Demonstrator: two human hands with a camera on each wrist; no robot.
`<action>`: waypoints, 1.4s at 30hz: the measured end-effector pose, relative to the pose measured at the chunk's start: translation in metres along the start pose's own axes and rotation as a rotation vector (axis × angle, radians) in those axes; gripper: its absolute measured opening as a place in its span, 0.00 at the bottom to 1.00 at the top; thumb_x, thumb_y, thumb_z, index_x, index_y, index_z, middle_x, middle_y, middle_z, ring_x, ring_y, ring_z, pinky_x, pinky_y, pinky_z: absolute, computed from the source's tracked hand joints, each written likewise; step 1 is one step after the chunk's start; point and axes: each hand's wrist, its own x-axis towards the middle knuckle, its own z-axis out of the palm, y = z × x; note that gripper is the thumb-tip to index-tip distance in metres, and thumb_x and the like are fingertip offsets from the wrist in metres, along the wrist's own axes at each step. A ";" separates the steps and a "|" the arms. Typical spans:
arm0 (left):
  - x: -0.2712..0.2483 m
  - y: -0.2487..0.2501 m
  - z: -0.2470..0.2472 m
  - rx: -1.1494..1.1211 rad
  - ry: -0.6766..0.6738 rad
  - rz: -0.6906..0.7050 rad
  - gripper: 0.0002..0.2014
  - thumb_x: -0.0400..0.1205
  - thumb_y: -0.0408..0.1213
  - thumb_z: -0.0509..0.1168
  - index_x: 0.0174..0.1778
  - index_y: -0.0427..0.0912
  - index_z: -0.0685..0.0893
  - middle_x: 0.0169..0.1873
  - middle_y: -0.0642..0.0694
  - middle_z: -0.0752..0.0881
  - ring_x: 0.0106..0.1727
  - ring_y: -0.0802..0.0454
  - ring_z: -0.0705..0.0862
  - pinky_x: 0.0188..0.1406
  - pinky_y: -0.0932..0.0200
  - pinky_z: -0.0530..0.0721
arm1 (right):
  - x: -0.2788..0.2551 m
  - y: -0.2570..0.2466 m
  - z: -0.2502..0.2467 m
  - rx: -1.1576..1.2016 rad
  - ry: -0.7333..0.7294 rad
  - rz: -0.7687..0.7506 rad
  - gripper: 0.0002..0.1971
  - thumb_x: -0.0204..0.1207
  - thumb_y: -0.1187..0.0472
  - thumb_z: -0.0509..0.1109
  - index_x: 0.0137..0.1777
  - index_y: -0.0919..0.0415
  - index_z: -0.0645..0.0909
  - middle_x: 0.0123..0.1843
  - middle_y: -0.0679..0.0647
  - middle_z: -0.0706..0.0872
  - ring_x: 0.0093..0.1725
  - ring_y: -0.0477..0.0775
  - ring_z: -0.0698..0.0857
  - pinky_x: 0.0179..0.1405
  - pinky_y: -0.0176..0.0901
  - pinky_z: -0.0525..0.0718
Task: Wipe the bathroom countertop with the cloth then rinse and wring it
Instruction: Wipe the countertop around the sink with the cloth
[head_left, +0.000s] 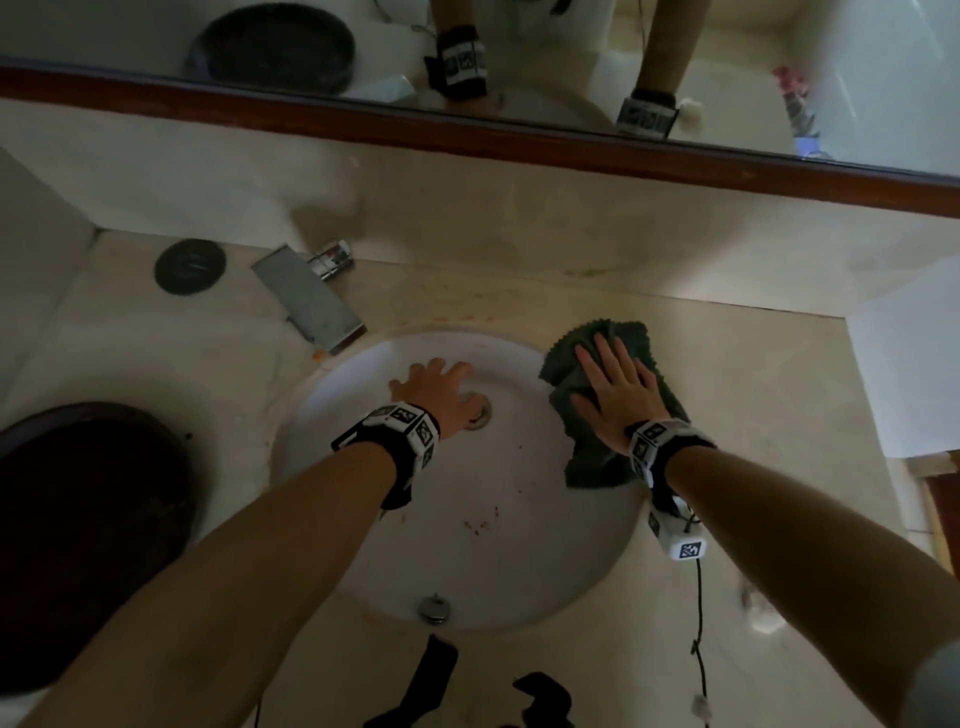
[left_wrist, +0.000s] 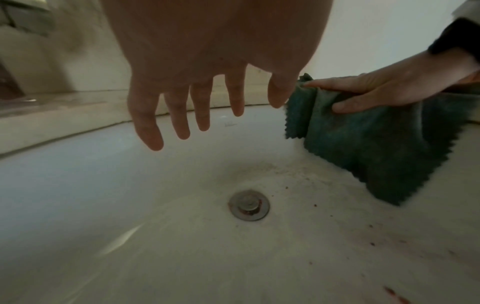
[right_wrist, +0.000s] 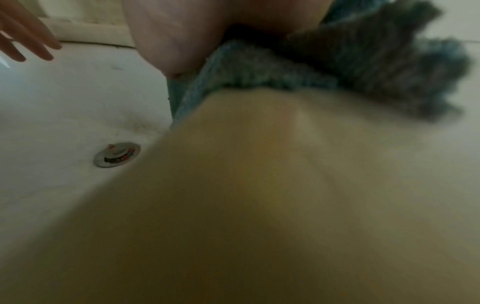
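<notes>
Beige stone countertop (head_left: 519, 306) with a round white basin (head_left: 363, 519) set into it; a wood-framed mirror (head_left: 519, 137) runs along the back wall. At far left a large dark round tray (head_left: 88, 540) and a small dark disc (head_left: 190, 266) sit on the stone; a flat chrome faucet (head_left: 306, 299) reaches toward the basin's back-left edge. Left hand (head_left: 434, 387) hangs over the bowl above the drain (head_left: 478, 410), fingers spread and straight, holding nothing. Right hand (head_left: 618, 395) lies flat, palm down, fingers extended, pressing the dark green cloth (head_left: 587, 452) onto the basin's right rim, one part on the stone, the rest drooping into the bowl.

Left wrist view alone shows the cloth's zigzag-cut edge (left_wrist: 363, 144), the thumb lying on its fold, and reddish specks on the porcelain near the drain (left_wrist: 248, 205).

Right wrist view is heavily blurred; a pale out-of-focus mass fills the lower frame and cannot be identified. Dark objects at the bottom edge of the head view are cut off
</notes>
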 end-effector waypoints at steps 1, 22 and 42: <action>0.002 -0.005 0.000 -0.008 -0.001 -0.008 0.29 0.81 0.63 0.54 0.79 0.58 0.64 0.81 0.44 0.62 0.79 0.37 0.62 0.74 0.31 0.61 | 0.009 -0.003 -0.002 -0.013 0.006 -0.026 0.34 0.84 0.39 0.48 0.85 0.45 0.40 0.87 0.50 0.38 0.86 0.56 0.39 0.83 0.57 0.47; -0.014 -0.078 -0.012 -0.069 0.014 -0.221 0.26 0.82 0.62 0.52 0.77 0.63 0.63 0.82 0.48 0.60 0.80 0.40 0.62 0.75 0.36 0.65 | 0.121 -0.141 -0.033 -0.081 0.070 -0.464 0.29 0.86 0.45 0.48 0.85 0.45 0.47 0.88 0.52 0.44 0.86 0.58 0.44 0.82 0.57 0.49; -0.027 -0.073 -0.016 -0.080 0.024 -0.174 0.27 0.82 0.61 0.53 0.78 0.62 0.62 0.82 0.47 0.61 0.79 0.41 0.63 0.75 0.36 0.66 | 0.088 -0.111 -0.024 -0.050 0.001 -0.263 0.42 0.80 0.38 0.58 0.85 0.45 0.36 0.87 0.53 0.34 0.85 0.58 0.36 0.82 0.57 0.42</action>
